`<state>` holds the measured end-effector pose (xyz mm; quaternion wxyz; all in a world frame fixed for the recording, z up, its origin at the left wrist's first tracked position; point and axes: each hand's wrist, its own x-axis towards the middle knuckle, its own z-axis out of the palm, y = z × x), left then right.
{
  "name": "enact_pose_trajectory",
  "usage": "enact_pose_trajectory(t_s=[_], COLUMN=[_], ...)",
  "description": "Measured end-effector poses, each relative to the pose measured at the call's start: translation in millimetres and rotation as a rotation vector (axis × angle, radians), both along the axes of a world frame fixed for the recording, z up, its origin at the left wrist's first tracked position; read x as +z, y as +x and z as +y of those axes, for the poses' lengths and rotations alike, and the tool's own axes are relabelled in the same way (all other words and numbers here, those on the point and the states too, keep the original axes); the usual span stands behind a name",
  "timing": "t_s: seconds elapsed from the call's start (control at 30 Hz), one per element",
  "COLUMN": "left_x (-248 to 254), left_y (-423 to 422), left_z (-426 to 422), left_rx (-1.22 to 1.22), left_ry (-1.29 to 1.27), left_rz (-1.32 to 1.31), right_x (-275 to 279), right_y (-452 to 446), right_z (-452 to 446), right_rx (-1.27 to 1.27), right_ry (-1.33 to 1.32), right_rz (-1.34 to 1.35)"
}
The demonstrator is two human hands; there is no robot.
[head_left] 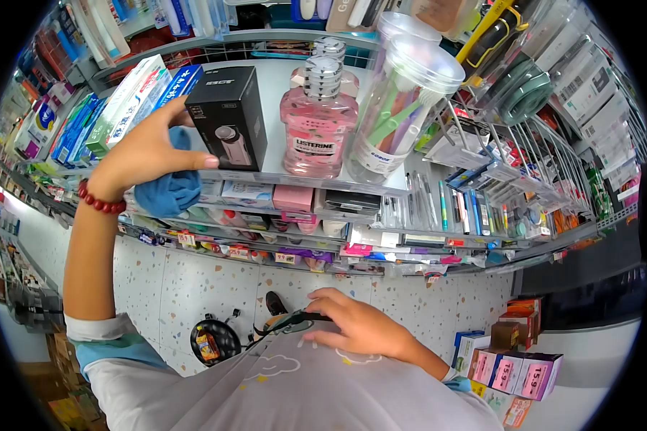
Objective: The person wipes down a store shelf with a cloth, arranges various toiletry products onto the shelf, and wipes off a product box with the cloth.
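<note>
Red beaded bracelet [103, 205], cloud-print top [295, 395]

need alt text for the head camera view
A person's left hand holds a blue cloth and touches a black box on a shop shelf, beside pink mouthwash bottles. The right hand is open over the shirt.

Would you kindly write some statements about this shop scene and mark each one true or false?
1. The left hand touches the black box. True.
2. The right hand grips the front Listerine bottle. False: the right hand is by the shirt, away from that bottle.
3. The front Listerine bottle holds pink liquid. True.
4. The red beaded bracelet is on the right wrist. False: it is on the left wrist.
</note>
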<state>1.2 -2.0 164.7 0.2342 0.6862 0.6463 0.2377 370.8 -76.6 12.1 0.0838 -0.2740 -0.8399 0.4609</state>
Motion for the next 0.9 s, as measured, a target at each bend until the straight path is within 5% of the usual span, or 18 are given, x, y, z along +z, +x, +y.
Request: enact_pose_trajectory(t_s=[0.2,0.3,0.4,0.47,0.63,0.83,0.9], left_x=[-0.4,-6.3,-21.0,-61.2,-124.7,-144.2,-142.5], left_y=[1.5,21.8,38.0,42.3,64.7,99.2,110.3], left_z=[-66.6,-115.7,-141.2,-147.8,-163.0,-157.7,-152.6], left_rx=[0.093,0.139,0.099,0.051,0.085,0.17,0.116], left_ry=[0.249,0.066,-0.22,-0.211,-0.279,-0.305,-0.344], left_rz=[0.002,-0.1,-0.197,-0.322,-0.503,-0.768,-0.735], right_x=[-17.6,-25.8,-37.6,-42.6,-40.7,-33.6,-31.2], right_y=[42.9,58.4,60.1,47.4,26.6,-17.0,-17.0], right_z=[40.3,71.2,106.4,116.0,118.6,99.1,106.9], right_rx=[-0.468,-0.83,-0.889,-0.682,-0.567,-0.989,-1.014], right_ry=[0.114,0.24,0.189,0.507,0.464,0.255,-0.092], right_rz=[0.21,0.226,0.132,0.001,0.062,0.305,0.301])
